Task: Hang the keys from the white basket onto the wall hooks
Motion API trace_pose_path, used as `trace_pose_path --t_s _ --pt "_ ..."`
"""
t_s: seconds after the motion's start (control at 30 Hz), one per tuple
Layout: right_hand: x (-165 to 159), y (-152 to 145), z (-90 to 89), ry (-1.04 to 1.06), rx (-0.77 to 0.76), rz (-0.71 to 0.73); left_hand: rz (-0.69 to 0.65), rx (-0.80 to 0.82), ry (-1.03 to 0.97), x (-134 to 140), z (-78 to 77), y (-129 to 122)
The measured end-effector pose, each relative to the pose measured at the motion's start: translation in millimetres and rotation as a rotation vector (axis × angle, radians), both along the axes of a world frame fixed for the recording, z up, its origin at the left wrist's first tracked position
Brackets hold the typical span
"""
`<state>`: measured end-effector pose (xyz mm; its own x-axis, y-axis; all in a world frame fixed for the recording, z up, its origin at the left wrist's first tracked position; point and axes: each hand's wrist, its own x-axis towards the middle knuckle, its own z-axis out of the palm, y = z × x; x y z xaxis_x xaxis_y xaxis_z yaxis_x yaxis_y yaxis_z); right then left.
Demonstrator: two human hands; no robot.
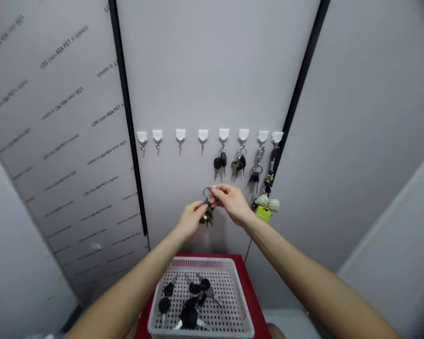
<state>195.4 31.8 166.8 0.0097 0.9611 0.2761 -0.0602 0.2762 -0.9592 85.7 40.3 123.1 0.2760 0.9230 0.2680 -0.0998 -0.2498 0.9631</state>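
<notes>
Between my two hands hangs a bunch of keys [206, 216] with a brassy piece among them, below the row of wall hooks. My left hand [191, 217] is closed on the upper part of the bunch. With thumb and finger, my right hand [229, 200] pinches the metal key ring [207, 191] at its right side. Straight above is a bare white hook [203, 136]. Up and to the right, a hook [224, 135] carries a ring of black-headed keys [220, 161].
More keys [239, 163] hang farther right, then another bunch [254, 178] and a black strap [271, 167] with a green tag [263, 213]. Several bare hooks [157, 136] are at left. Below, a white basket [245, 313] of loose keys [190, 313] rests on a red surface [258, 316].
</notes>
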Motion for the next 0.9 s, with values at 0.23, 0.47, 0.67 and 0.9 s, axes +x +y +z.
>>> trace_pose_path --t_s 0.23,0.47,0.67,0.9 --pt "-17.7 31.9 73.1 -0.054 0.367 -0.221 0.130 0.052 -0.070 2.3 87.9 22.2" --pt "-27.0 56.7 82.8 -0.241 0.338 -0.373 0.253 0.026 0.023 0.7 100.7 37.6" --pt "-15.3 39.3 56.1 -0.418 0.493 -0.446 0.264 0.082 0.046 -9.1 70.7 30.1" --pt "0.6 -24.9 -74.5 -0.833 0.461 -0.110 0.139 0.081 0.446 -46.2 -47.6 -19.0"
